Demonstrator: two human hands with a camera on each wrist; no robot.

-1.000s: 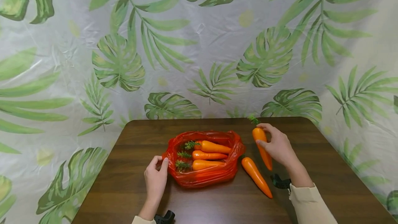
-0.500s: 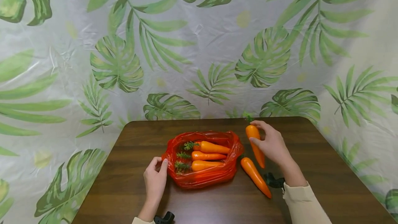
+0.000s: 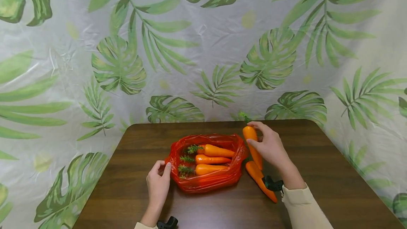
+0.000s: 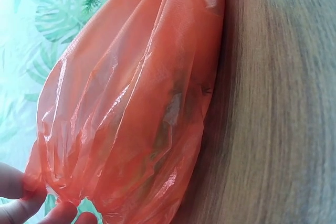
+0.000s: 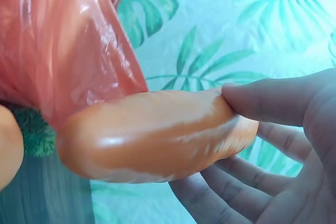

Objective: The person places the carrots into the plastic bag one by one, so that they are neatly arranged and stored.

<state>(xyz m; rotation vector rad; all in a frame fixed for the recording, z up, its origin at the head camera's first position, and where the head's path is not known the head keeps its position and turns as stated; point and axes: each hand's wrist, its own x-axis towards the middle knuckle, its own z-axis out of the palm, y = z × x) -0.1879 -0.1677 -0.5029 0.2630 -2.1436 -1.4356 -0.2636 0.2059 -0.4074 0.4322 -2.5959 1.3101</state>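
Note:
A red plastic bag (image 3: 206, 185) lies with its mouth open toward the head view, several orange carrots (image 3: 219, 151) with green tops inside it. My left hand (image 3: 158, 183) pinches the left edge of the bag; the left wrist view shows the fingertips (image 4: 60, 213) on the gathered red film (image 4: 126, 98). Just right of the bag, my right hand (image 3: 271, 146) grips another carrot (image 3: 250, 133) between thumb and fingers, its green top up and its tip pointing down. The right wrist view shows this carrot (image 5: 142, 135) close beside the bag.
One more carrot (image 3: 253, 171) lies slantwise on the dark wooden table (image 3: 133, 200), right of the bag and partly behind the right wrist's black camera (image 3: 272, 183). A leaf-patterned sheet (image 3: 178, 56) hangs behind the table's far edge.
My right hand has moved left with its carrot, from well right of the bag to near the bag's right edge. The left hand keeps its hold on the bag.

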